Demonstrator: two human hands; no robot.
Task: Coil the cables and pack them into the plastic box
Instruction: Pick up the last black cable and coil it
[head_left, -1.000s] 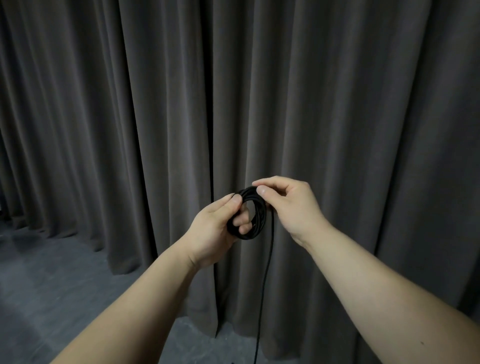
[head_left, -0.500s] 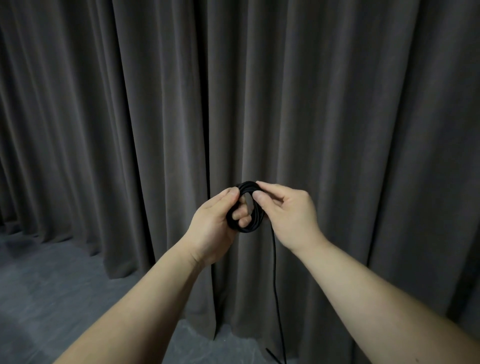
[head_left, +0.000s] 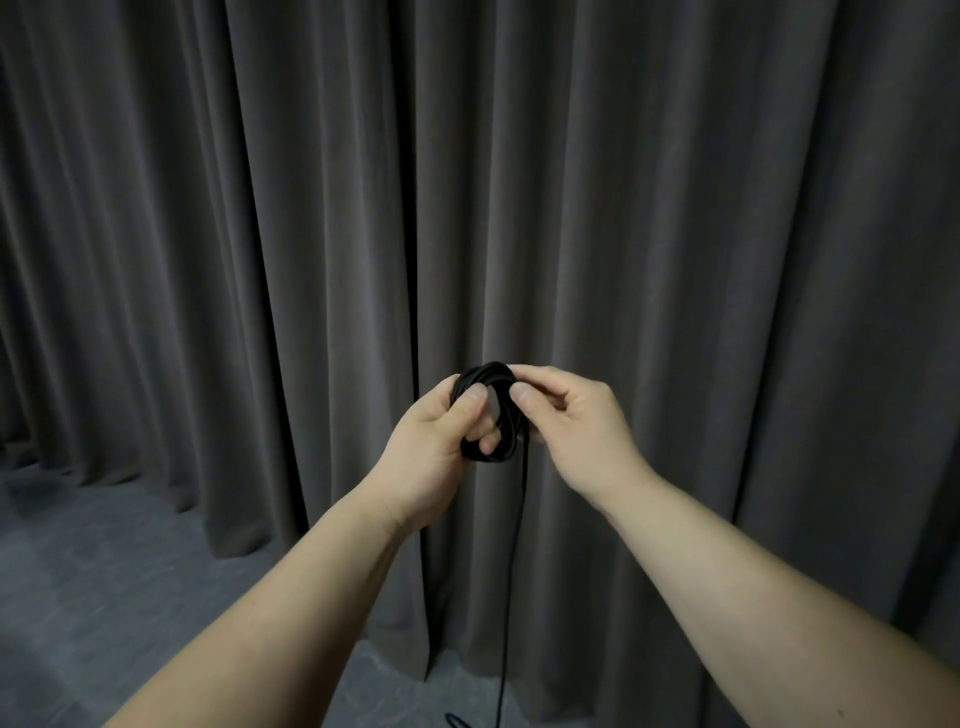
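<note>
A thin black cable is wound into a small tight coil (head_left: 496, 451) held up in front of me at chest height. My left hand (head_left: 434, 447) grips the coil, fingers through its middle and thumb on its front. My right hand (head_left: 574, 426) pinches the coil's top right side between thumb and forefinger. The loose end of the cable (head_left: 511, 582) hangs straight down from the coil to the floor, where a short bend shows at the bottom edge. No plastic box is in view.
A heavy dark grey curtain (head_left: 675, 234) hangs in folds across the whole background, reaching the floor. Grey carpet floor (head_left: 93, 561) shows at the lower left.
My right hand has shifted around the coil's top, laying another turn; the hanging cable has swung slightly. Both hands stay at about the same height.
</note>
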